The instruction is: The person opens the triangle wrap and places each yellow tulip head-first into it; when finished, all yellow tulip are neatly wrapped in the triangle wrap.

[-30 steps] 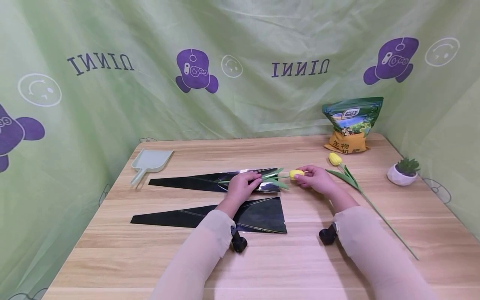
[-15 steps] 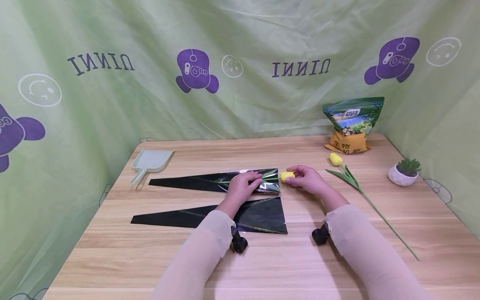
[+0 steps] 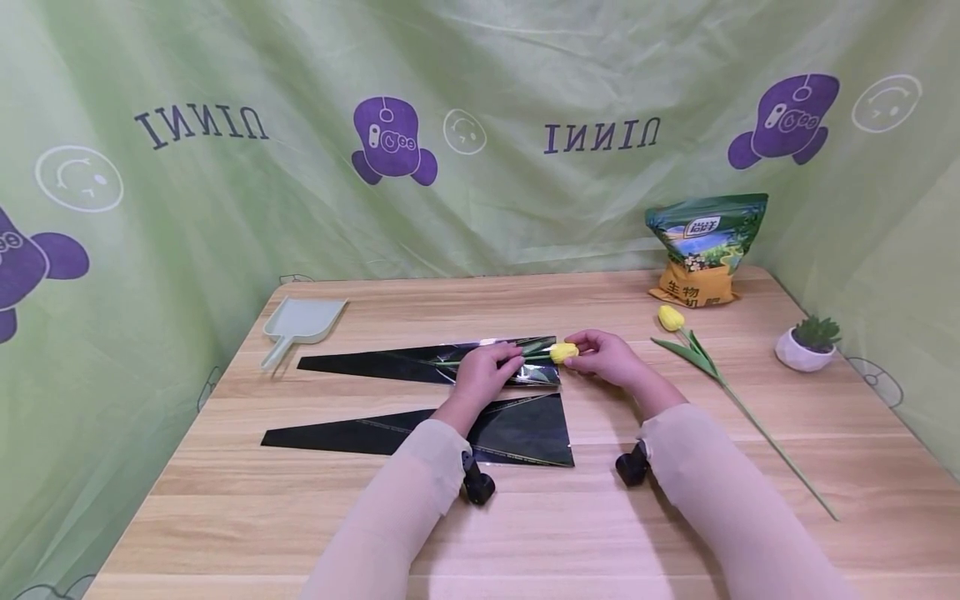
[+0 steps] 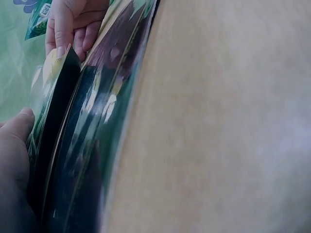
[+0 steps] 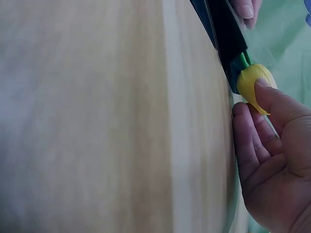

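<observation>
A yellow tulip (image 3: 564, 353) lies with its stem and leaves inside the black flower sleeve (image 3: 367, 366), which has a clear front. Its bloom sits right at the sleeve's wide mouth. My right hand (image 3: 609, 358) pinches the bloom between thumb and fingers; the right wrist view shows the thumb on the yellow petals (image 5: 250, 80). Over the sleeve's wider part, my left hand (image 3: 482, 377) holds its clear film, thumb close to the fingers. Part of the stem is hidden beneath that hand. A second black sleeve (image 3: 525, 429) lies flat in front, partly under the left forearm.
Another yellow tulip (image 3: 671, 318) lies at the right, its long stem slanting toward the table's front. A pale dustpan (image 3: 303, 321) lies at the back left. At the back right are a standing fertilizer bag (image 3: 701, 254) and a small potted succulent (image 3: 806, 346).
My right hand has moved left, pushing the tulip deeper, so its leaves are now inside the sleeve and the bloom has reached the mouth. The left hand has stayed in place.
</observation>
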{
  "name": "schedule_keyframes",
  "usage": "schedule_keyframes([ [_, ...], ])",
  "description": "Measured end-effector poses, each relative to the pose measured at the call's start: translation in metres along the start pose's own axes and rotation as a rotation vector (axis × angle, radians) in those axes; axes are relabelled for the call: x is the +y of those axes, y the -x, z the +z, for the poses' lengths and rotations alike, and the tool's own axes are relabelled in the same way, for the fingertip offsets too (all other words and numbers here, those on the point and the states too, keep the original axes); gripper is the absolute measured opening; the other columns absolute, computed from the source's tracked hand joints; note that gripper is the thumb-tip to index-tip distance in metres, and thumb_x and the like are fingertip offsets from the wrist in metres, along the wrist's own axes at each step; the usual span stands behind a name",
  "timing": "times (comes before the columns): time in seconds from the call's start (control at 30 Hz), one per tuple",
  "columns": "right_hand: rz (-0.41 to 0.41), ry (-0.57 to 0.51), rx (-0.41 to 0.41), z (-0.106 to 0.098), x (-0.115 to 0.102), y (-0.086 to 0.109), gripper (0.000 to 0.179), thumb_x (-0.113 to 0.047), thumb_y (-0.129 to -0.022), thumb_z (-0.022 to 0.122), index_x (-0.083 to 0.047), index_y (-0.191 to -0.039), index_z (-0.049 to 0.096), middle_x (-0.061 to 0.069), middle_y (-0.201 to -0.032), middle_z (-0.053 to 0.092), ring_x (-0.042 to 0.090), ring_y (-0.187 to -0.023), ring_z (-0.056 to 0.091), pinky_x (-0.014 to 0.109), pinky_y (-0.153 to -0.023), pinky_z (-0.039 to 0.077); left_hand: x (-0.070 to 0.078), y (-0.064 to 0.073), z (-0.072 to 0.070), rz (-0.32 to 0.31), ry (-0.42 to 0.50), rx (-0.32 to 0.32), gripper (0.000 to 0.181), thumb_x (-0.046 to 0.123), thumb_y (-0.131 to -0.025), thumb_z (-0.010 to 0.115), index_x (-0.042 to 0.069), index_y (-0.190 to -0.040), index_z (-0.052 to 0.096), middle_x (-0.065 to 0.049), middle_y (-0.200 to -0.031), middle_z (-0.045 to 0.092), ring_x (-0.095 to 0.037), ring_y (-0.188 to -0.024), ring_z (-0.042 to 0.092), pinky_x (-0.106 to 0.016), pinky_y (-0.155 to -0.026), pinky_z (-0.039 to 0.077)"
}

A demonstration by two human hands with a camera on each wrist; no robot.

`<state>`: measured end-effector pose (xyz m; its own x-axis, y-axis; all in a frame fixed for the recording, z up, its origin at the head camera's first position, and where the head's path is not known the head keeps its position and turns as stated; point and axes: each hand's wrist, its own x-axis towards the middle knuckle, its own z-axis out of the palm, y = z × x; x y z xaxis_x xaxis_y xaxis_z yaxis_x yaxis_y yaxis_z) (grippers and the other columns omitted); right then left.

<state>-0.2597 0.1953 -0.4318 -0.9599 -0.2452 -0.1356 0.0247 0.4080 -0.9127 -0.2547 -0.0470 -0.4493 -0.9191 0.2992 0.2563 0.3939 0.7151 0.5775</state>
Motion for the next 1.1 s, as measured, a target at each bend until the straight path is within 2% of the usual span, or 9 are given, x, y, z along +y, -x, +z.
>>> schedule_keyframes([
  [0.33,-0.029,0.074,0.007,0.009,-0.004,-0.01,0.044,-0.01,-0.086,0.073,0.008,-0.123,0.058,0.021,-0.109,0.065,0.006,-0.074,0.057,0.018,-0.062,0.05,0.001,-0.002,0.001,0.017,0.009,0.043,0.026,0.031,-0.093,0.067,0.02,-0.115,0.074,0.0,-0.125,0.069,-0.018,-0.121,0.063,-0.036,-0.106,0.048],
  [0.7,-0.065,0.104,-0.001,0.019,-0.002,-0.02,0.04,-0.011,-0.084,0.077,0.008,-0.117,0.063,0.018,-0.101,0.071,0.003,-0.075,0.06,0.016,-0.065,0.05,0.005,-0.002,-0.001,0.04,0.015,0.051,0.024,0.028,-0.093,0.067,0.018,-0.113,0.075,-0.001,-0.12,0.072,-0.02,-0.117,0.066,-0.035,-0.103,0.05],
  [0.93,-0.077,0.108,-0.002,0.02,-0.003,-0.019,0.039,-0.009,-0.083,0.078,0.01,-0.114,0.064,0.006,-0.086,0.067,0.006,-0.073,0.055,0.015,-0.063,0.047,0.003,-0.002,0.0,0.037,0.028,0.052,0.024,0.028,-0.093,0.067,0.017,-0.112,0.076,-0.001,-0.119,0.072,-0.019,-0.116,0.066,-0.035,-0.103,0.05],
  [1.1,-0.052,0.127,-0.021,0.02,-0.004,-0.018,0.04,-0.01,-0.085,0.075,0.008,-0.12,0.063,0.008,-0.091,0.07,0.004,-0.075,0.057,0.014,-0.066,0.049,0.002,-0.001,0.0,0.02,0.036,0.041,0.025,0.029,-0.093,0.067,0.018,-0.113,0.075,-0.001,-0.121,0.071,-0.02,-0.118,0.065,-0.036,-0.104,0.049],
])
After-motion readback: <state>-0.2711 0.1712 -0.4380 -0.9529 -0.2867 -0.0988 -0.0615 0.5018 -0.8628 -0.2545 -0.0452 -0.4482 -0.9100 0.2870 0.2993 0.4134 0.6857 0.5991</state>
